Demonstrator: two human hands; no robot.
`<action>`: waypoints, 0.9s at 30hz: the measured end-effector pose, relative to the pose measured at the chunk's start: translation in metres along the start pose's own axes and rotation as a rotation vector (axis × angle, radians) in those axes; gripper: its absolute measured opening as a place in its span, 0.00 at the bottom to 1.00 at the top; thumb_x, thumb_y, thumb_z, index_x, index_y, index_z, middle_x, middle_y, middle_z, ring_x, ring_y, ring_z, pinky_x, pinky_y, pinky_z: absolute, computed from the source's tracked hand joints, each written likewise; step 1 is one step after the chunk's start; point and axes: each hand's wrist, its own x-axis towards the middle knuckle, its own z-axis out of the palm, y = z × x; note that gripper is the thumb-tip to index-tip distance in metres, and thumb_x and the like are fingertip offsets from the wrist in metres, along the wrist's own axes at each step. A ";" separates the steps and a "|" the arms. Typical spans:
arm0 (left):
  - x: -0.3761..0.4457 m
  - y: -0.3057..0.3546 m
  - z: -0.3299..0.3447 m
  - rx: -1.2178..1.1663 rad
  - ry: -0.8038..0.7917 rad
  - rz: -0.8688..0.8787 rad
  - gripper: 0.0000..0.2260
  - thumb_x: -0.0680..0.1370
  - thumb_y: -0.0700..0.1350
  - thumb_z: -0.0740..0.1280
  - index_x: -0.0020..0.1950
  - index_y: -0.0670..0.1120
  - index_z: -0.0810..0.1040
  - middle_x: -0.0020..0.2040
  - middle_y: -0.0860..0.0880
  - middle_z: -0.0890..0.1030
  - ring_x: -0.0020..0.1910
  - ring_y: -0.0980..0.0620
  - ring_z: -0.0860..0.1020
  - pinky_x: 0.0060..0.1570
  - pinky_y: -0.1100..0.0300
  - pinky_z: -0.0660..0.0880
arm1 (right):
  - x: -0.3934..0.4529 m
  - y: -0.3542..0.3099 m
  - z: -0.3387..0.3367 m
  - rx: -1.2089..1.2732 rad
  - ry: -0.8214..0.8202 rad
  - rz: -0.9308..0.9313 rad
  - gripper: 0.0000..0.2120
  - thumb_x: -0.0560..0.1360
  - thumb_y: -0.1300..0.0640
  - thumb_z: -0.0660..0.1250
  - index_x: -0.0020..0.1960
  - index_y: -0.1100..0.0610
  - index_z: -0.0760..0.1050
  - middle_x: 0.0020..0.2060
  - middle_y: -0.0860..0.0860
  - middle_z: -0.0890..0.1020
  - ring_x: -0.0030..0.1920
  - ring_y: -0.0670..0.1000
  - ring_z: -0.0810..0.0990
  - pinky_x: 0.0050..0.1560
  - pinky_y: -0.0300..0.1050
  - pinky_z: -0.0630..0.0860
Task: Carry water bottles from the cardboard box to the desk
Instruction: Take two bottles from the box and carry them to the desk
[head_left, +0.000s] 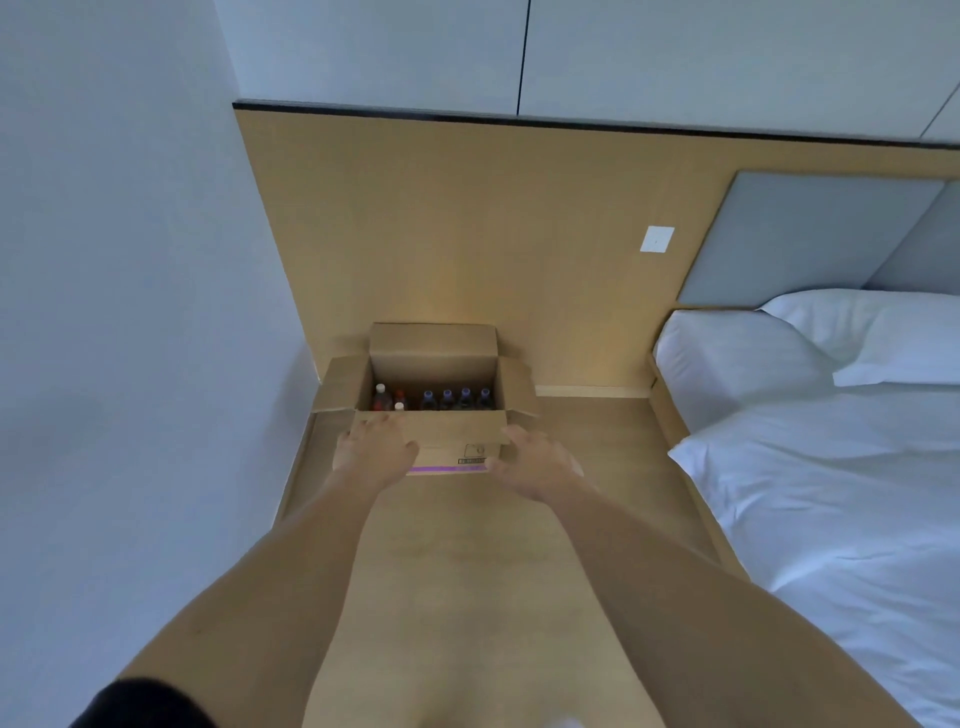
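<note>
An open cardboard box (441, 434) stands on the wooden floor against the wood wall panel, its flaps folded outward. Several bottles (447, 399) stand upright inside, some with purple caps and some with white caps (381, 388). My left hand (375, 446) reaches forward with relaxed fingers in front of the box's near left corner. My right hand (535, 460) stretches out with relaxed fingers by the near right corner. Neither hand holds anything. Whether they touch the box I cannot tell. No desk is in view.
A bed (841, 467) with white sheets and pillows fills the right side, its wooden frame edging the floor strip. A white wall (130, 312) closes the left. A wall switch (657, 239) sits on the wood panel behind the box.
</note>
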 end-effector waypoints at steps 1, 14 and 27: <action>0.010 -0.004 0.001 -0.005 -0.012 -0.001 0.20 0.80 0.51 0.61 0.71 0.51 0.71 0.65 0.45 0.76 0.63 0.43 0.75 0.59 0.48 0.73 | 0.010 -0.004 0.000 0.003 -0.007 0.008 0.30 0.78 0.40 0.61 0.77 0.46 0.60 0.69 0.55 0.73 0.68 0.60 0.72 0.62 0.54 0.72; 0.169 -0.053 0.014 0.010 -0.091 -0.098 0.20 0.80 0.51 0.61 0.71 0.51 0.70 0.65 0.46 0.76 0.63 0.42 0.74 0.57 0.49 0.71 | 0.200 -0.043 0.001 0.047 -0.127 0.026 0.27 0.77 0.43 0.64 0.73 0.51 0.67 0.68 0.57 0.74 0.67 0.61 0.73 0.64 0.55 0.72; 0.330 -0.074 -0.001 -0.094 -0.132 -0.242 0.20 0.81 0.51 0.61 0.74 0.50 0.69 0.70 0.44 0.73 0.67 0.40 0.71 0.62 0.48 0.69 | 0.384 -0.058 -0.039 -0.020 -0.254 -0.048 0.30 0.78 0.38 0.60 0.75 0.50 0.64 0.69 0.54 0.73 0.68 0.58 0.73 0.64 0.53 0.73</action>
